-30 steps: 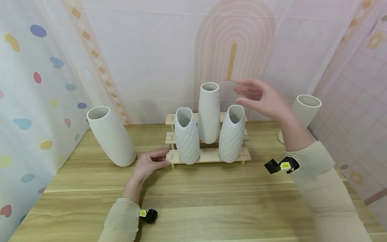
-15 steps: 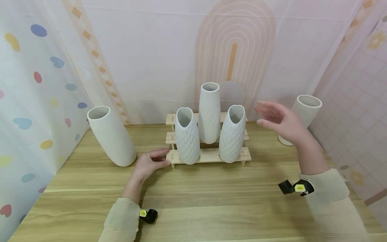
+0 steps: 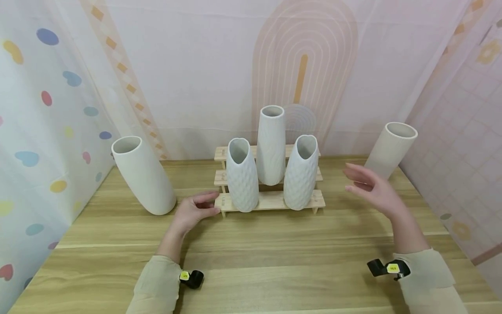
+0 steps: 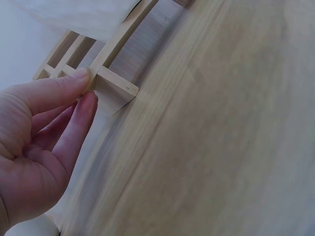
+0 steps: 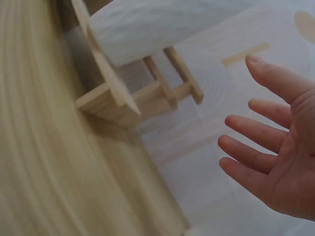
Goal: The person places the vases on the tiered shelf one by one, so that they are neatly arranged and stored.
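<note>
A three-step wooden stand (image 3: 270,200) holds three white vases. Two dimpled vases, the left one (image 3: 244,187) and the right one (image 3: 301,185), stand on its lowest step. Behind them a taller ribbed vase (image 3: 271,148) stands higher up, its base partly hidden. My left hand (image 3: 194,213) pinches the left end of the lowest step between thumb and fingers, as the left wrist view shows. To the right of the stand, my right hand (image 3: 372,192) hovers with fingers spread and nothing in it, in front of a plain white vase (image 3: 392,148).
Left of my left hand a smooth white vase (image 3: 147,179) stands on the wooden table (image 3: 274,270). Patterned curtains (image 3: 188,78) hang behind the table and on both sides.
My right hand has drawn away from beside the tall vase, moving right, down and toward me. The left hand keeps its hold on the stand, and the vases have not moved.
</note>
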`<state>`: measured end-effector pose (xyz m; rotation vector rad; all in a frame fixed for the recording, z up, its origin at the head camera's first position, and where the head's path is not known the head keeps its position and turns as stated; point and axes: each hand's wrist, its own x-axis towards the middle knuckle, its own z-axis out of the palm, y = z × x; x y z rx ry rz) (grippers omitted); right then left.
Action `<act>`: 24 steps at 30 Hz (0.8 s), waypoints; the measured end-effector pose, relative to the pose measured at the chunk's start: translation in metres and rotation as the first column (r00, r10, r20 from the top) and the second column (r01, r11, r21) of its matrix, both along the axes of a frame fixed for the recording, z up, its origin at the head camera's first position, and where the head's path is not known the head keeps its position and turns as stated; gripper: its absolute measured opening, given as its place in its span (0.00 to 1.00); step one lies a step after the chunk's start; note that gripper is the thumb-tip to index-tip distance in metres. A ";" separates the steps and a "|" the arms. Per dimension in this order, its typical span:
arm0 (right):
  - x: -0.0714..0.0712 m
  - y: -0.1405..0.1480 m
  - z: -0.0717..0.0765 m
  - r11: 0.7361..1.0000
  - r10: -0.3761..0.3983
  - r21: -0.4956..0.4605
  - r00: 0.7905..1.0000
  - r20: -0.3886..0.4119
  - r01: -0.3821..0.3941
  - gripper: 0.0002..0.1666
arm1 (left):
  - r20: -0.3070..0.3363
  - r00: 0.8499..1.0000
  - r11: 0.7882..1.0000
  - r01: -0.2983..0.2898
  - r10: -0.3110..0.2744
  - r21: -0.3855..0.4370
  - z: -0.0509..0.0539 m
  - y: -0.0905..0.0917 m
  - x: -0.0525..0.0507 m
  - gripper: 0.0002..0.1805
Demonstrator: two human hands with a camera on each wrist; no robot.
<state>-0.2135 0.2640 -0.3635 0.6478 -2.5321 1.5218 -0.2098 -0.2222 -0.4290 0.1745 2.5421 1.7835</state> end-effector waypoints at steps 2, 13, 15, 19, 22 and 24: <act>0.004 0.006 -0.007 1.000 -0.017 0.000 1.000 0.010 0.017 0.35 | 0.002 1.000 1.000 -0.002 0.002 0.000 0.001 0.000 0.000 0.28; 0.020 0.037 -0.029 0.987 -0.157 0.055 0.982 0.101 0.152 0.37 | -0.005 1.000 1.000 -0.014 0.015 0.002 0.000 -0.001 0.000 0.27; 0.022 0.043 -0.030 0.984 -0.175 0.059 0.978 0.109 0.170 0.38 | -0.005 1.000 1.000 -0.014 0.014 0.000 0.001 -0.001 0.000 0.27; 0.023 0.053 -0.035 0.974 -0.224 0.067 0.969 0.108 0.218 0.39 | -0.004 1.000 1.000 -0.011 0.011 0.001 0.001 -0.001 0.000 0.28; 0.022 0.061 -0.037 0.957 -0.287 0.078 0.953 0.099 0.280 0.39 | -0.001 1.000 1.000 -0.010 0.010 0.010 0.001 -0.001 0.001 0.28; 0.022 0.066 -0.038 0.940 -0.338 0.080 0.936 0.097 0.331 0.39 | 0.003 1.000 1.000 -0.007 0.007 0.013 0.001 0.000 0.001 0.28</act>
